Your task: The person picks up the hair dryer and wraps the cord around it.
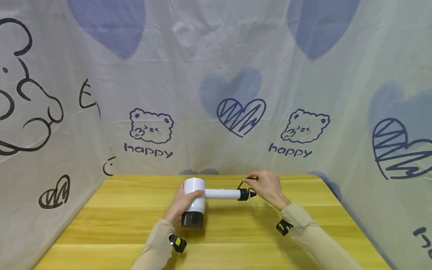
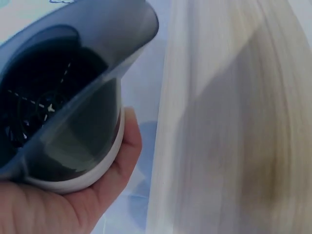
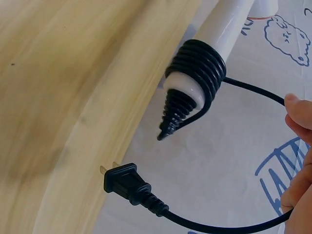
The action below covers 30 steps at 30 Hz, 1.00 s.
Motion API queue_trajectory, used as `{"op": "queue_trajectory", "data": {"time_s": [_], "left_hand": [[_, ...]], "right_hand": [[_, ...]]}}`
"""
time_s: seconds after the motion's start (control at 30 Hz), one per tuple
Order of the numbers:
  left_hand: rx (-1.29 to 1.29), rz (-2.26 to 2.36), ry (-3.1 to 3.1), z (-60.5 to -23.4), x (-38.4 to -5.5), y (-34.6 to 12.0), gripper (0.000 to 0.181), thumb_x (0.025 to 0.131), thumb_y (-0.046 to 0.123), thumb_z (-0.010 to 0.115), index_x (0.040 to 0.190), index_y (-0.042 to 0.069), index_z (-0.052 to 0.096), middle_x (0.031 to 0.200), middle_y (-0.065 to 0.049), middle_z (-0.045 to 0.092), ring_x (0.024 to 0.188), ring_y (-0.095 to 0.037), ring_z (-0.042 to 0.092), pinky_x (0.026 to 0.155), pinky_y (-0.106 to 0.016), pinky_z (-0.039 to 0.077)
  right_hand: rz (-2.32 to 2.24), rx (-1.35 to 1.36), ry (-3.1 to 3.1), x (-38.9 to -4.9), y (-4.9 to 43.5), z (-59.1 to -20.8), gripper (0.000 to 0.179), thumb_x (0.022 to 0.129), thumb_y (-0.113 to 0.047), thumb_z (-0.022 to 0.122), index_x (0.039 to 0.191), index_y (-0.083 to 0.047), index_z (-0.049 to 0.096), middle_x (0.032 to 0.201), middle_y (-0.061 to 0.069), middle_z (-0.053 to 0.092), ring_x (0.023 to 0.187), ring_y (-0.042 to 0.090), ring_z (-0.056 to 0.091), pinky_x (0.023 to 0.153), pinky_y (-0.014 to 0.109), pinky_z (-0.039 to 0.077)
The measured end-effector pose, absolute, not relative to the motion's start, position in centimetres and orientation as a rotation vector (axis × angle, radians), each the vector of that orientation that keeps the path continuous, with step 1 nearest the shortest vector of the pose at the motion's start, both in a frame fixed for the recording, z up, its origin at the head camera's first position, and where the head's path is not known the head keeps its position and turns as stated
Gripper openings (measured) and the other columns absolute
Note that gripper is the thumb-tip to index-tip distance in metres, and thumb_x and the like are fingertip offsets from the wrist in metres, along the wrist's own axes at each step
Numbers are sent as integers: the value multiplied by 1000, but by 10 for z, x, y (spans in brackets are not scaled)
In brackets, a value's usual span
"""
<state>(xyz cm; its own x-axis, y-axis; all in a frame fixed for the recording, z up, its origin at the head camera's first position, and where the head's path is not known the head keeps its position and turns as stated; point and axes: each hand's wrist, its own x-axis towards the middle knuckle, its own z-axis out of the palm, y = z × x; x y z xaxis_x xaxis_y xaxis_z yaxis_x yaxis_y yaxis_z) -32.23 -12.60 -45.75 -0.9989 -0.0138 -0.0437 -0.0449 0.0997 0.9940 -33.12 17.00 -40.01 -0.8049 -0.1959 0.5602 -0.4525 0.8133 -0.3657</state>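
Note:
A white hair dryer (image 1: 222,194) with a dark nozzle (image 1: 192,219) is held above the table. My left hand (image 1: 182,204) grips its barrel, thumb across the front; the left wrist view looks into the nozzle (image 2: 78,131) with the fingers curled around the white body. Several turns of black power cord (image 3: 197,66) are wound around the end of the handle. My right hand (image 1: 268,187) pinches the cord near that end. In the right wrist view the two-pin plug (image 3: 124,183) hangs from the cord, below the fingertips (image 3: 295,109).
The yellow wood-grain table (image 1: 236,240) spreads beneath both hands. A pale cloth (image 1: 189,75) printed with hearts and bears hangs behind the table and along both sides. Each wrist carries a small black camera mount (image 1: 284,227).

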Motion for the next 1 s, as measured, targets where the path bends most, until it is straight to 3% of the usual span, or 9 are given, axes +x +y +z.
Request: {"op": "queue_trajectory", "data": {"time_s": [0.3, 0.73, 1.0], "left_hand": [[-145, 2148, 2328, -466, -322, -122, 79, 81, 30, 77, 141, 9, 30, 121, -20, 51, 86, -27, 62, 68, -36, 58], [-242, 2206, 2293, -465, -325, -122, 85, 80, 34, 78, 144, 7, 29, 126, -21, 49, 92, -29, 62, 71, -37, 59], [-289, 2256, 2252, -462, -326, -126, 85, 80, 35, 78, 144, 8, 29, 127, -20, 50, 92, -28, 62, 73, -35, 58]], "right_hand": [[710, 511, -2496, -328, 168, -412, 16, 85, -29, 76, 91, -15, 79, 56, -6, 61, 37, -2, 17, 37, 17, 14], [862, 467, -2517, -321, 164, -420, 16, 90, -29, 70, 96, -16, 78, 78, -4, 73, 44, 5, 38, 44, 20, 29], [939, 531, -2460, -316, 165, -427, 17, 94, -22, 66, 99, -10, 77, 69, -5, 65, 47, 4, 37, 48, 20, 31]]}}
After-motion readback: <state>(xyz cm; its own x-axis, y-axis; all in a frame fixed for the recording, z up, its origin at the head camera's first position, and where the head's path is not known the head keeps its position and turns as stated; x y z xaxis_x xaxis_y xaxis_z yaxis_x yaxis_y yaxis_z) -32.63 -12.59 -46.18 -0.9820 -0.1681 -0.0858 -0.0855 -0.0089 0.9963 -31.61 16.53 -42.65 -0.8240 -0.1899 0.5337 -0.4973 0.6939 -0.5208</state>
